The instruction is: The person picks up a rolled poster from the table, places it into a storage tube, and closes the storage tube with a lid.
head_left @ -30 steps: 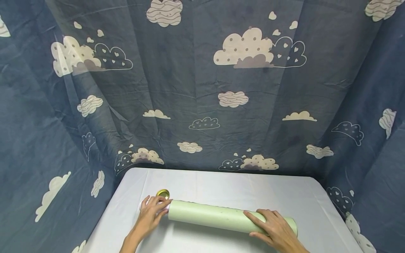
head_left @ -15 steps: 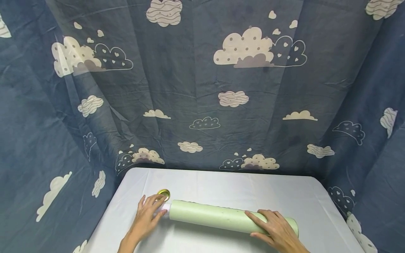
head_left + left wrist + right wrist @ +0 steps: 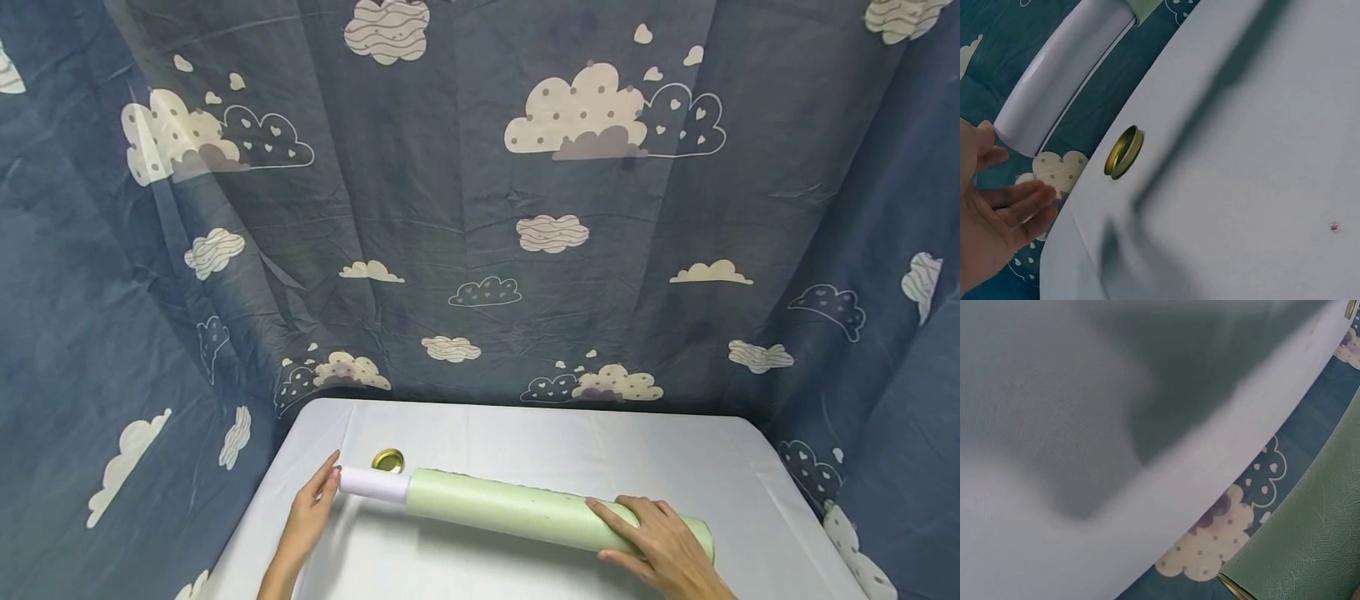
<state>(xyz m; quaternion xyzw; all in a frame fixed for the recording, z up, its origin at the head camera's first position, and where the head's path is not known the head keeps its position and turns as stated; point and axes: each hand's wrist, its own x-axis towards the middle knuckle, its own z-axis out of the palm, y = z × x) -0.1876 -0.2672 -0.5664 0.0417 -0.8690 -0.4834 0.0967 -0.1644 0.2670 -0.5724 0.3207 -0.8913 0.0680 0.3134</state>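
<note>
Two hands, two rolls, one small round gold piece, one tabletop.

Hands: left hand (image 3: 307, 508), thumb and a fingertip pinching the edge of the white roll's outer end, remaining fingers loosely bent and holding nothing; right hand (image 3: 660, 546), laid over the far right portion of the green roll and gripping it, fingers across the top, thumb on the near side.

Rolls: one green roll (image 3: 510, 510), long, finely textured, held sloping slightly down to the right above the table; one white roll (image 3: 371, 484), narrower, smooth, a lengthwise edge visible.

Containers: the green roll, with the white one partly inside, protruding from its left end; how far in cannot be told.

Gold piece (image 3: 388, 465): one, rimmed, lying on the white tabletop (image 3: 675, 467) just behind the white roll.

Surroundings: one reddish mark (image 3: 1334, 227) on the table; dark blue cloth (image 3: 480, 192) behind, with many pale cloud prints (image 3: 577, 108).
</note>
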